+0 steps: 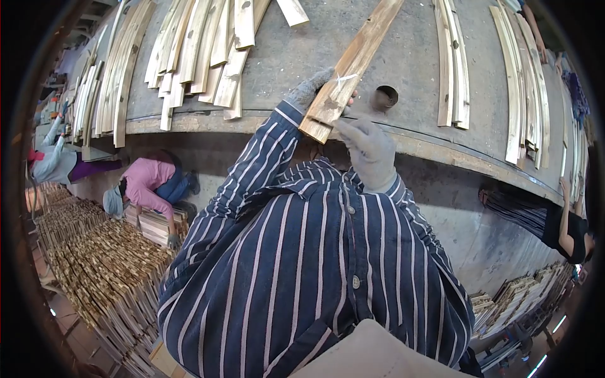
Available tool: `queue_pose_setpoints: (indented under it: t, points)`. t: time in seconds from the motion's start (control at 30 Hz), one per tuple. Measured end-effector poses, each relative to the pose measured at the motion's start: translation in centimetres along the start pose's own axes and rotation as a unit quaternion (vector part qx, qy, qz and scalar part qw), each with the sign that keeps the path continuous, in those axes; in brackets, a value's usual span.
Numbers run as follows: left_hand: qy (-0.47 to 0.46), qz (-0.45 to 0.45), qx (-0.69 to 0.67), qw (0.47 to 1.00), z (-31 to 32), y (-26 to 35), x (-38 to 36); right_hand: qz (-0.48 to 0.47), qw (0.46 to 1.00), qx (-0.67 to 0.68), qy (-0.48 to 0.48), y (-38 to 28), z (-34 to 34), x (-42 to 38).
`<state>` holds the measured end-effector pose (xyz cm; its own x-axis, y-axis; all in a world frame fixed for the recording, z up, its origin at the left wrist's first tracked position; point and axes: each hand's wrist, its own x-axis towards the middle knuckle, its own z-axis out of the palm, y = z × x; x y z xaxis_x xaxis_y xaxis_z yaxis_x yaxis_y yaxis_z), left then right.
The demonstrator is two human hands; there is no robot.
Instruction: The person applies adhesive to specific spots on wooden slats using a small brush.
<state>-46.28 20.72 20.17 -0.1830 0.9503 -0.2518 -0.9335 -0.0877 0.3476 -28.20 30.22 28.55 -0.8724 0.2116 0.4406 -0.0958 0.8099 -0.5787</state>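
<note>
A small stack of wooden boards (353, 66) slants over the table's near edge, a shorter piece lying on a longer one. A thin white strip or mark crosses its upper face. My left hand (309, 89), in a grey glove, is wrapped round the stack from the left, its fingertips showing at the far side. My right hand (370, 151), in a pale grey glove, is closed in a pinch beside the near end of the boards. Its thumb and forefinger are right at the board's edge; I cannot tell what is between them.
Loose boards (195, 47) lie at the left of the grey table (403, 57), and more boards (452, 63) at the right. A round hole (385, 97) is near my right hand. A person in pink (148, 183) bends by stacked wood (101, 252); another person (570, 230) is at right.
</note>
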Motion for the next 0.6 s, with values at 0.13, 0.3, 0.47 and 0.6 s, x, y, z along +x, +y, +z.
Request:
queue_pose_setpoints:
  t: [0.13,0.3,0.47,0.6]
  points:
    - [0.007,0.009,0.051,0.999,-0.2,-0.1,0.1,0.081,0.993,0.082,0.02,1.4,0.8,-0.4]
    - [0.065,0.041,0.125,0.989,1.1,1.1,-2.5,0.176,0.926,0.324,-0.082,2.3,0.2,-0.6]
    - [0.218,0.096,0.473,0.848,3.3,1.3,-7.8,0.316,0.889,0.331,0.002,5.5,-1.2,1.0]
    - [0.213,0.083,0.653,0.722,3.1,0.1,-11.8,0.3,0.906,0.296,0.031,8.1,0.4,2.1]
